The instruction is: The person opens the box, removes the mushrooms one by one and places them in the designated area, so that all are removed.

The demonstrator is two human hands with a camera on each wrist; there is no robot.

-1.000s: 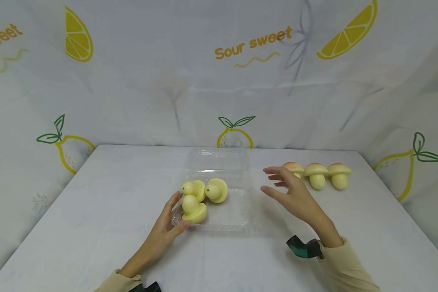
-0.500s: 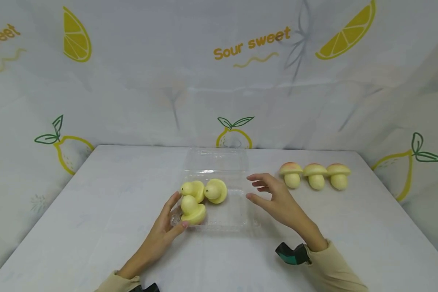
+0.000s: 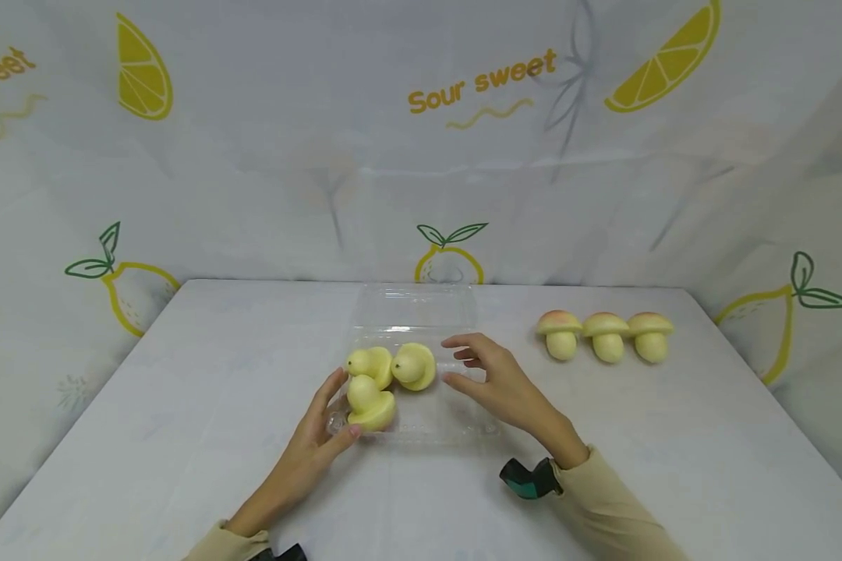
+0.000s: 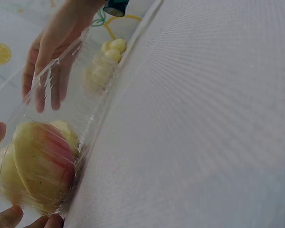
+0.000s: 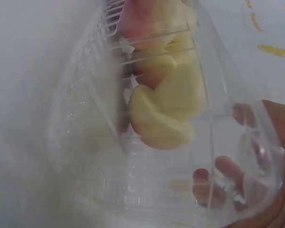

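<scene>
A clear plastic clamshell box (image 3: 456,421) lies unfolded, its lid (image 3: 415,308) away from the person. Three pale yellow mushroom-shaped pieces (image 3: 372,405) sit in its left half; the left wrist view shows a pink flush on one cap (image 4: 42,161). My left hand (image 3: 316,428) holds the box's left end, thumb at the front corner and fingers along the side. My right hand (image 3: 494,378) is over the box's right part, fingers loosely bent and holding nothing. Through the plastic, the right wrist view shows the right fingers (image 5: 213,183) near the pieces.
Three more mushroom-shaped pieces (image 3: 606,337) stand in a row at the back right of the white table (image 3: 147,436). Behind the table hangs a lemon-printed cloth (image 3: 274,156). A dark device (image 3: 529,478) is worn at the right wrist.
My right hand has moved left from in front of the row of mushroom-shaped pieces to over the box's right part. My left hand and the pieces in the box stay put.
</scene>
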